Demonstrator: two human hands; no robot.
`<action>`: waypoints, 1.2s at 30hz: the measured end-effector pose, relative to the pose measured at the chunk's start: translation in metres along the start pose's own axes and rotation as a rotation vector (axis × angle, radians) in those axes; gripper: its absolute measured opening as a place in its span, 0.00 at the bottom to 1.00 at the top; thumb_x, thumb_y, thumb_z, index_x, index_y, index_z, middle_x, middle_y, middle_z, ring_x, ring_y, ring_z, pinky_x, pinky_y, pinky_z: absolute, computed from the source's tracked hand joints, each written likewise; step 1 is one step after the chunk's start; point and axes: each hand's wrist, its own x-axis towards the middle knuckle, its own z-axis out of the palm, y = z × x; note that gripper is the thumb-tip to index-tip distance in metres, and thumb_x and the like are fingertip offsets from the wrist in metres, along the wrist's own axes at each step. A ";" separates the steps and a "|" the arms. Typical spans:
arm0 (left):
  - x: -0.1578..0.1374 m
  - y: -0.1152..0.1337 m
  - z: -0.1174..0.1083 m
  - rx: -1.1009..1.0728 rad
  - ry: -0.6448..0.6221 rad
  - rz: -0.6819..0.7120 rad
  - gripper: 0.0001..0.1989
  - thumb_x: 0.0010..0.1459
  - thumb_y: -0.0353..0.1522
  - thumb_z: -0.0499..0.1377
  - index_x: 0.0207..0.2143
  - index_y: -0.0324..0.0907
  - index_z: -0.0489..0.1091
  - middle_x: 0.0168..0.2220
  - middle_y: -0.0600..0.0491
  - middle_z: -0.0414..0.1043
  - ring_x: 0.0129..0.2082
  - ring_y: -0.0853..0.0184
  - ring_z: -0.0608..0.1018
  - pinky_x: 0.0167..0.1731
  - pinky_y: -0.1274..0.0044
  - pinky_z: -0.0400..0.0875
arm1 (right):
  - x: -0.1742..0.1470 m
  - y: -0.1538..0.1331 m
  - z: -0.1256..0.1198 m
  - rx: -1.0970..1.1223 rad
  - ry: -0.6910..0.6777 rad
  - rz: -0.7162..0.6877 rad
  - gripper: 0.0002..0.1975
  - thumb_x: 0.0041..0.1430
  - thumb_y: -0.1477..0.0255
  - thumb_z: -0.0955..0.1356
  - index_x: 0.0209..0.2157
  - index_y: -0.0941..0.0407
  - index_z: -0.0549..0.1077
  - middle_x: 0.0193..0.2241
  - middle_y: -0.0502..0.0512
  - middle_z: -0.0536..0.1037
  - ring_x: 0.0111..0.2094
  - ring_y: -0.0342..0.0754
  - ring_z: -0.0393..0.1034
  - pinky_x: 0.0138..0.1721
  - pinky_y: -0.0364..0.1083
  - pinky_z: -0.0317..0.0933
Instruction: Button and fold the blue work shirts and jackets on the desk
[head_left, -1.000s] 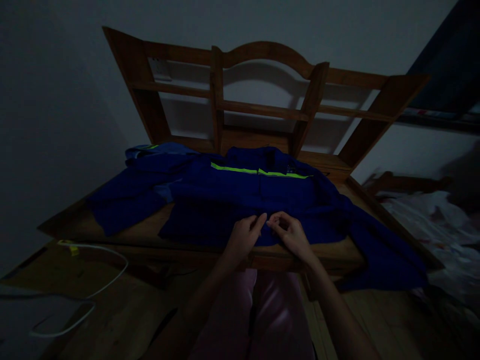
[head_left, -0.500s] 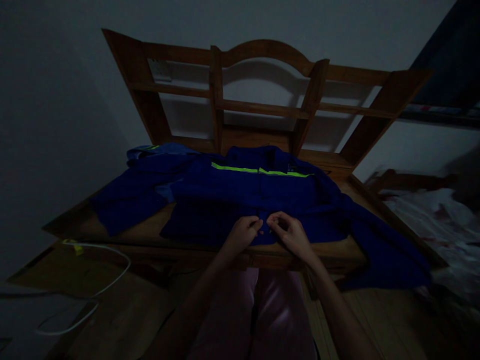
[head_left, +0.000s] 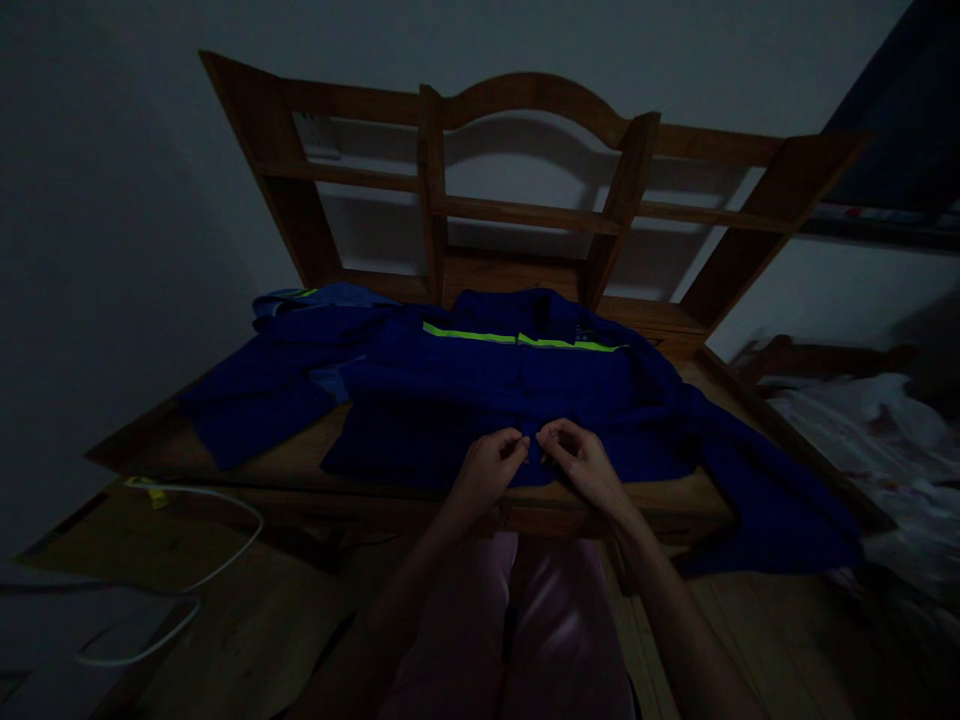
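Observation:
A dark blue work jacket (head_left: 450, 385) with a bright yellow-green stripe across the chest lies spread, front up, on the wooden desk (head_left: 300, 447). Its collar points toward the back, and one sleeve hangs over the desk's right front edge. My left hand (head_left: 491, 465) pinches the jacket's front placket near the lower hem. Just to the right, my right hand (head_left: 576, 455) pinches the same placket, fingertips a small gap from the left ones. The dim light hides any button or fastener between them.
A wooden shelf rack (head_left: 525, 212) rises at the desk's back against the wall. Lighter blue cloth (head_left: 345, 295) lies at the back left. A white cable (head_left: 244, 515) loops at the left. Pale crumpled fabric (head_left: 892, 420) lies at the far right.
Both hands stay pinched at the placket, with small finger shifts; the left fingertips have edged slightly up and right. The jacket lies as before.

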 end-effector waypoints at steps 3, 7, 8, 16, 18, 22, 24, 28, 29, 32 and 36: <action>-0.003 0.003 -0.001 0.001 -0.007 0.034 0.15 0.57 0.41 0.52 0.27 0.39 0.66 0.23 0.57 0.66 0.25 0.71 0.69 0.25 0.81 0.59 | 0.000 0.001 0.000 0.011 0.013 0.015 0.15 0.57 0.59 0.63 0.33 0.58 0.69 0.27 0.51 0.71 0.29 0.44 0.66 0.33 0.42 0.60; -0.002 0.001 0.000 0.016 0.006 0.061 0.11 0.57 0.38 0.54 0.29 0.40 0.66 0.26 0.55 0.67 0.27 0.71 0.70 0.28 0.81 0.61 | 0.000 0.004 0.000 0.042 -0.004 0.026 0.16 0.57 0.58 0.63 0.33 0.58 0.69 0.26 0.51 0.71 0.28 0.44 0.66 0.32 0.42 0.59; -0.002 0.001 0.000 0.033 0.014 0.068 0.10 0.57 0.37 0.54 0.28 0.40 0.65 0.26 0.56 0.67 0.27 0.71 0.70 0.28 0.81 0.61 | 0.000 0.005 0.000 0.049 -0.012 0.030 0.16 0.57 0.58 0.64 0.32 0.58 0.69 0.26 0.51 0.71 0.28 0.43 0.66 0.32 0.42 0.59; 0.000 -0.002 0.000 0.153 0.085 0.112 0.06 0.56 0.33 0.54 0.27 0.40 0.65 0.25 0.57 0.61 0.24 0.73 0.67 0.26 0.81 0.59 | 0.003 0.002 -0.001 0.163 -0.041 0.064 0.19 0.59 0.57 0.61 0.25 0.58 0.67 0.20 0.50 0.68 0.24 0.42 0.63 0.30 0.41 0.57; -0.001 -0.002 0.002 0.152 0.091 0.107 0.07 0.56 0.33 0.53 0.28 0.40 0.66 0.25 0.56 0.62 0.24 0.73 0.67 0.26 0.81 0.59 | 0.003 0.000 0.000 0.158 -0.023 0.062 0.20 0.59 0.56 0.61 0.24 0.58 0.67 0.21 0.50 0.68 0.25 0.42 0.63 0.31 0.42 0.58; -0.002 0.003 0.009 0.132 0.142 0.071 0.11 0.59 0.37 0.51 0.28 0.40 0.66 0.22 0.57 0.63 0.23 0.73 0.67 0.25 0.81 0.59 | 0.000 -0.006 0.003 0.135 0.028 0.045 0.19 0.58 0.56 0.61 0.25 0.58 0.67 0.21 0.51 0.69 0.25 0.43 0.64 0.30 0.42 0.58; -0.004 0.008 0.006 0.130 0.180 0.057 0.14 0.60 0.40 0.50 0.27 0.40 0.65 0.22 0.57 0.63 0.23 0.73 0.67 0.25 0.81 0.59 | -0.004 -0.010 -0.001 0.102 0.111 0.023 0.19 0.59 0.57 0.60 0.25 0.57 0.66 0.21 0.51 0.68 0.25 0.43 0.63 0.29 0.42 0.58; -0.024 0.012 -0.035 0.261 0.282 0.058 0.14 0.58 0.42 0.52 0.32 0.41 0.68 0.30 0.53 0.69 0.30 0.69 0.72 0.32 0.79 0.65 | -0.024 -0.014 -0.043 -0.261 0.324 -0.074 0.15 0.60 0.60 0.60 0.29 0.56 0.68 0.27 0.53 0.71 0.31 0.47 0.66 0.34 0.44 0.59; -0.033 0.009 -0.054 0.337 0.299 0.074 0.13 0.57 0.42 0.53 0.35 0.42 0.68 0.34 0.52 0.69 0.33 0.68 0.72 0.36 0.77 0.66 | -0.031 -0.012 -0.061 -0.392 0.349 -0.100 0.13 0.59 0.61 0.61 0.32 0.56 0.68 0.30 0.54 0.72 0.34 0.48 0.66 0.38 0.46 0.59; -0.061 -0.013 -0.120 0.599 0.250 0.120 0.19 0.51 0.45 0.58 0.43 0.45 0.69 0.46 0.49 0.67 0.45 0.60 0.70 0.46 0.69 0.64 | -0.053 0.006 -0.119 -0.745 0.356 -0.091 0.12 0.56 0.63 0.63 0.38 0.56 0.69 0.37 0.58 0.71 0.39 0.51 0.65 0.43 0.49 0.58; -0.082 -0.052 -0.187 0.786 0.033 0.103 0.25 0.47 0.45 0.60 0.48 0.49 0.67 0.50 0.49 0.65 0.49 0.55 0.68 0.49 0.64 0.61 | -0.069 0.031 -0.158 -1.142 0.257 0.047 0.22 0.48 0.71 0.68 0.47 0.57 0.66 0.41 0.64 0.67 0.43 0.58 0.62 0.41 0.54 0.58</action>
